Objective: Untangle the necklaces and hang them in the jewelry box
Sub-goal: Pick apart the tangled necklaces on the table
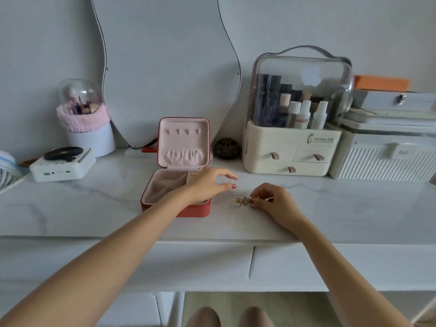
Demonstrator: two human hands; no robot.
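A small tangle of gold necklaces (243,202) lies on the white marble tabletop, just right of a red jewelry box (175,210). The box stands open, its pink lid (183,140) upright with a row of small hooks and a gathered pocket, its tray split into compartments. My right hand (274,204) pinches the right side of the tangle with its fingertips. Over the box's front right corner hovers my left hand (210,182), fingers spread toward the necklaces and holding nothing.
A wavy mirror (165,67) leans on the wall behind the box. At the right stand a cream cosmetics organizer (290,152) and a stack of white cases (387,149). A small record-player gadget (62,165) and a domed brush holder (85,121) sit at the left.
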